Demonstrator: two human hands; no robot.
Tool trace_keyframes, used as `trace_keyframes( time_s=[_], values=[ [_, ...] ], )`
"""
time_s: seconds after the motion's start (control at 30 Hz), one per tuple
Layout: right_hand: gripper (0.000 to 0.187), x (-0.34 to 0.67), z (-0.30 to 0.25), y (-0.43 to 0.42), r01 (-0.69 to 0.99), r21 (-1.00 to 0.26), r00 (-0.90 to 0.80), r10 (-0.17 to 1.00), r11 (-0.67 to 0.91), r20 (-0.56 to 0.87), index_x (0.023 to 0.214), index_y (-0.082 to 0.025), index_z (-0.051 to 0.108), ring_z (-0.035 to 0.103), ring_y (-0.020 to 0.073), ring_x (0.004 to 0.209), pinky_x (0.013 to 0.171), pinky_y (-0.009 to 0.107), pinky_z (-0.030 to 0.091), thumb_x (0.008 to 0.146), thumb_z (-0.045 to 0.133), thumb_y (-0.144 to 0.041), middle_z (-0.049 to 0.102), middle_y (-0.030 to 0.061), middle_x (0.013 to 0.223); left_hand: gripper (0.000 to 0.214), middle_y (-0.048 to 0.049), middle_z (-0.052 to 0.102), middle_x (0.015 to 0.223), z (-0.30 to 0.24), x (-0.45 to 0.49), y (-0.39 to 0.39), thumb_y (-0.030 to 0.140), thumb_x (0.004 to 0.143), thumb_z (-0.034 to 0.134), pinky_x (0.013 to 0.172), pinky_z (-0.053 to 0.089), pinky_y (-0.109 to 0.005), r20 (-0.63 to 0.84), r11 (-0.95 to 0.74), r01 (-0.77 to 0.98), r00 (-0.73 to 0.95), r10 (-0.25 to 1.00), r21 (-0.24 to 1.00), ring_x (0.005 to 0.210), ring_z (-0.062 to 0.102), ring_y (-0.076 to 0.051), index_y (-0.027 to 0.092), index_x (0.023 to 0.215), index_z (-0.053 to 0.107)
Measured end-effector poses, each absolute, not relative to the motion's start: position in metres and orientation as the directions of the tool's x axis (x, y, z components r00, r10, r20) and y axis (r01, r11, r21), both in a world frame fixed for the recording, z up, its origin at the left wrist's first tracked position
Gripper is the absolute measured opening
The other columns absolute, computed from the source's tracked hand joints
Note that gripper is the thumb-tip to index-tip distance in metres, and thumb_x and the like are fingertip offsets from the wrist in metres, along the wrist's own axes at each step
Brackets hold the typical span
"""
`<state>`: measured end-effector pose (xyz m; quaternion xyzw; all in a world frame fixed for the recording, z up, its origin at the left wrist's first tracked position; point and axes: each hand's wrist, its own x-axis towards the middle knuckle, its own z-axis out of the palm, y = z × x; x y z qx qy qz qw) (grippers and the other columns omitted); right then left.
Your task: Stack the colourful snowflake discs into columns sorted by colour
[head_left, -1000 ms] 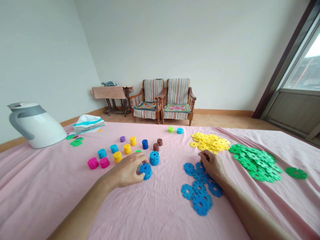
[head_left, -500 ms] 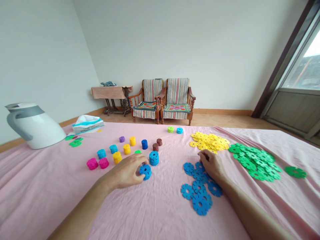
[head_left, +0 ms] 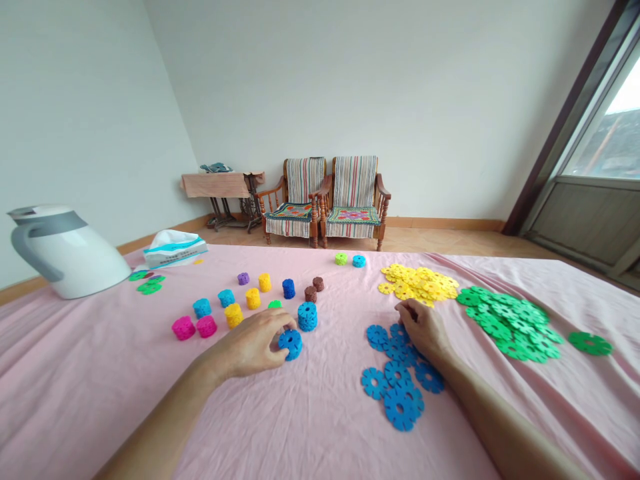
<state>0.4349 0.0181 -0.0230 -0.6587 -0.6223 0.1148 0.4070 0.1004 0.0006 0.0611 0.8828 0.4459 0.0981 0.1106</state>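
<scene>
My left hand (head_left: 257, 341) has its thumb and fingers around a short stack of blue snowflake discs (head_left: 291, 344), which stands on the cloth. Just behind it is a taller blue stack (head_left: 307, 317), apart from my fingers. My right hand (head_left: 420, 327) rests at the far right side of a loose spread of blue discs (head_left: 399, 373), covering some of them. Its fingers are curled in, and whatever they may hold is hidden. A heap of yellow discs (head_left: 423, 285) lies just beyond that hand, and a heap of green discs (head_left: 510, 323) lies to its right.
Small stacks stand left of centre, including pink (head_left: 183, 328), yellow (head_left: 253, 299) and brown (head_left: 311, 294) ones. A white kettle (head_left: 70, 257) and a tissue box (head_left: 175, 250) stand at the left. One green disc (head_left: 590, 343) lies far right on the pink cloth (head_left: 330, 427).
</scene>
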Motion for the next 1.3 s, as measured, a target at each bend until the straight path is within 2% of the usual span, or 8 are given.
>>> trace_keyframes(
  time_s=[0.23,0.37,0.47,0.6,0.67,0.83,0.97,1.3],
  values=[
    [0.023,0.435,-0.024,0.018,0.730,-0.676,0.201,0.915,0.099,0.350,0.066,-0.022,0.053,0.056,0.0170,0.055,0.055,0.027,0.037,0.080,0.040,-0.035,0.060,0.0001,0.056,0.032,-0.0001,0.061,0.094,0.067,0.099,-0.001,0.015,0.067,0.054,0.075,0.042,-0.027,0.077,-0.575,0.761,0.581,0.810,0.301,0.085,0.056,-0.019,0.024,0.097,0.060],
    [0.023,0.434,-0.020,0.016,0.734,-0.673,0.199,0.918,0.092,0.343,0.067,-0.021,0.054,0.057,0.0169,0.055,0.054,0.026,0.036,0.079,0.040,-0.035,0.063,0.0010,0.059,0.024,-0.0012,0.060,0.098,0.071,0.103,-0.001,0.017,0.072,0.052,0.078,0.042,-0.029,0.159,-0.586,0.742,0.568,0.808,0.326,0.088,0.055,-0.019,0.022,0.094,0.059],
    [0.024,0.432,-0.014,0.013,0.760,-0.644,0.198,0.911,0.090,0.361,0.065,-0.021,0.055,0.056,0.0165,0.054,0.053,0.026,0.035,0.079,0.040,-0.034,0.062,0.0010,0.057,0.022,-0.0012,0.060,0.094,0.073,0.116,-0.007,0.015,0.076,0.049,0.074,0.042,-0.028,0.197,-0.604,0.716,0.575,0.795,0.351,0.082,0.055,-0.016,0.022,0.094,0.059],
    [0.025,0.431,-0.013,0.013,0.766,-0.637,0.201,0.906,0.091,0.371,0.064,-0.021,0.053,0.056,0.0161,0.053,0.053,0.026,0.035,0.079,0.038,-0.033,0.061,0.0011,0.056,0.017,-0.0010,0.059,0.085,0.069,0.144,-0.025,0.014,0.078,0.049,0.071,0.043,-0.027,0.138,-0.661,0.639,0.670,0.730,0.394,0.075,0.055,-0.015,0.020,0.090,0.059],
    [0.024,0.432,-0.015,0.015,0.756,-0.648,0.202,0.908,0.094,0.367,0.066,-0.021,0.054,0.056,0.0162,0.055,0.053,0.026,0.035,0.079,0.038,-0.033,0.062,0.0013,0.058,0.022,-0.0012,0.060,0.089,0.064,0.160,-0.034,0.012,0.075,0.053,0.072,0.044,-0.026,0.085,-0.699,0.581,0.741,0.666,0.418,0.076,0.056,-0.015,0.021,0.095,0.059],
    [0.025,0.433,-0.016,0.015,0.757,-0.648,0.209,0.909,0.084,0.361,0.065,-0.020,0.053,0.055,0.0156,0.055,0.053,0.025,0.034,0.079,0.038,-0.034,0.061,0.0010,0.058,0.040,-0.0051,0.058,0.107,0.050,0.193,-0.042,0.019,0.074,0.062,0.087,0.043,-0.031,0.075,-0.746,0.509,0.803,0.591,0.428,0.099,0.054,-0.021,0.022,0.112,0.054],
    [0.026,0.429,-0.008,0.010,0.773,-0.628,0.210,0.898,0.089,0.387,0.060,-0.020,0.053,0.053,0.0147,0.051,0.051,0.025,0.032,0.079,0.039,-0.032,0.059,0.0008,0.053,0.033,-0.0046,0.058,0.098,0.040,0.208,-0.036,0.025,0.071,0.067,0.084,0.044,-0.031,0.069,-0.739,0.533,0.790,0.609,0.412,0.095,0.053,-0.022,0.020,0.102,0.058],
    [0.025,0.430,-0.011,0.012,0.761,-0.644,0.211,0.909,0.079,0.360,0.065,-0.020,0.055,0.056,0.0162,0.056,0.053,0.025,0.034,0.080,0.038,-0.032,0.062,0.0016,0.058,0.032,-0.0002,0.056,0.087,0.037,0.220,-0.028,0.019,0.065,0.070,0.073,0.043,-0.023,0.095,-0.750,0.470,0.816,0.571,0.465,0.084,0.054,-0.017,0.022,0.095,0.059]
  ],
)
